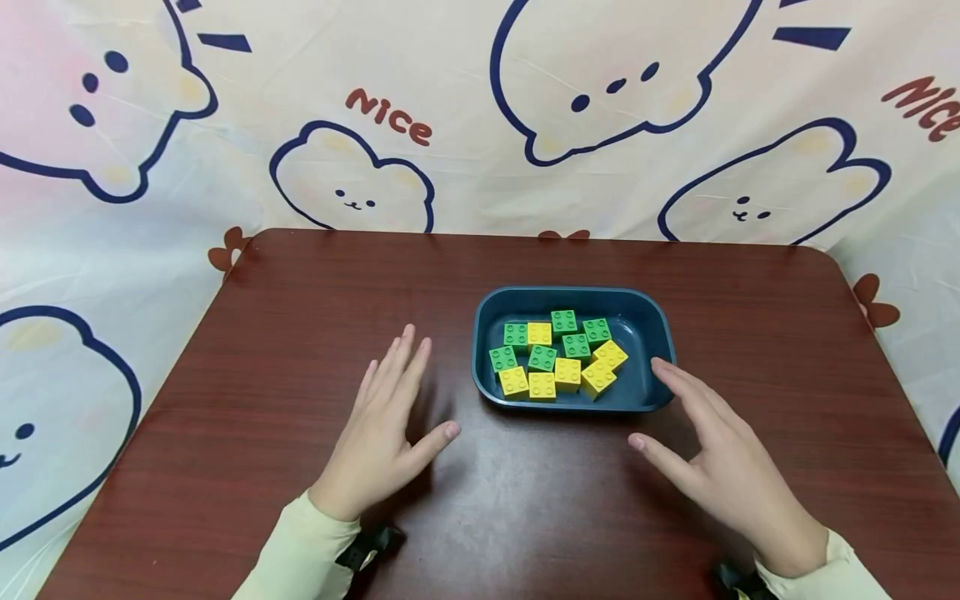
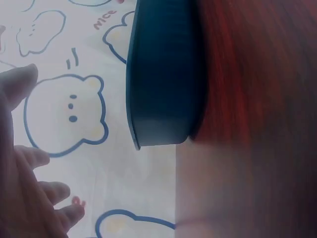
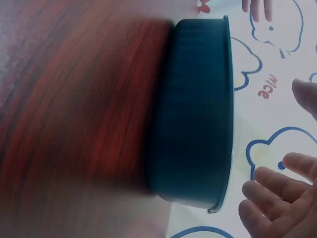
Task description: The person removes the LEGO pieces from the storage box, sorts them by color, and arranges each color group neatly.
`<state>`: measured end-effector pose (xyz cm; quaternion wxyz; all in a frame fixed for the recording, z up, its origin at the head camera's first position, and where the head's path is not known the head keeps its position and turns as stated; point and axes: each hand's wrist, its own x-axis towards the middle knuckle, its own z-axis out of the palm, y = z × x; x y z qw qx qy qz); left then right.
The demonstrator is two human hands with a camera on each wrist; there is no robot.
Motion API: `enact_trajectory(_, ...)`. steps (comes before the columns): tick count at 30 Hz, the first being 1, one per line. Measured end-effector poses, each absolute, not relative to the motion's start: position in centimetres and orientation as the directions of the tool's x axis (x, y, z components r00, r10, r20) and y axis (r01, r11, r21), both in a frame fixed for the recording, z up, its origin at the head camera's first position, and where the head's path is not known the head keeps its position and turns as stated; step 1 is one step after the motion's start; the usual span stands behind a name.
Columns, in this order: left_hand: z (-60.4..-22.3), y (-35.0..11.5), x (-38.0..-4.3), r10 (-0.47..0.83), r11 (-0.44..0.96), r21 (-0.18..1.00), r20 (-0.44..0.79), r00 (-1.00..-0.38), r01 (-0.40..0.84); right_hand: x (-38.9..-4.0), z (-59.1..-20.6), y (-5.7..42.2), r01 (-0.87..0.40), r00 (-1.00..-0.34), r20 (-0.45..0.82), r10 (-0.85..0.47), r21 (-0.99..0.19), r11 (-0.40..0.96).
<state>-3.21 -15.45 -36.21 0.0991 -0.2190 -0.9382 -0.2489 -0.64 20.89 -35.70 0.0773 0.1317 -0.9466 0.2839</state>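
A dark blue tray (image 1: 637,400) stands on the brown table, with several green bricks (image 1: 576,346) and several yellow bricks (image 1: 542,387) lying loose in it. To the left of the tray, my left hand (image 1: 386,437) is held with fingers extended and thumb apart, gripping nothing. My right hand (image 1: 731,467) is at the tray's lower right corner, fingers extended; the head view does not settle whether a fingertip touches the rim. Both wrist views show the tray's outer side (image 2: 166,84) beside the hands, and the bricks are hidden there.
The brown wooden table (image 1: 315,283) has rounded far corners. Behind it hangs a pale cloth (image 1: 465,100) printed with cartoon bears. Black straps (image 1: 369,547) sit at both wrists below light sleeves (image 1: 303,550).
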Motion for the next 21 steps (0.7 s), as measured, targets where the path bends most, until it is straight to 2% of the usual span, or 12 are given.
enact_trajectory(7, -36.9, -15.0, -4.2, 0.330, 0.704, 0.553, 0.301, -0.895, 0.445, -1.5, -36.4, 20.3, -0.316, -0.945, 0.248, -0.213, -0.532, 0.785)
enact_trajectory(21, -38.1, -13.9, -5.7, 0.291, 0.607, 0.676, 0.300, -0.909, 0.418, -3.1, -36.6, 17.9, -0.403, -0.911, 0.302, -0.282, -0.501, 0.766)
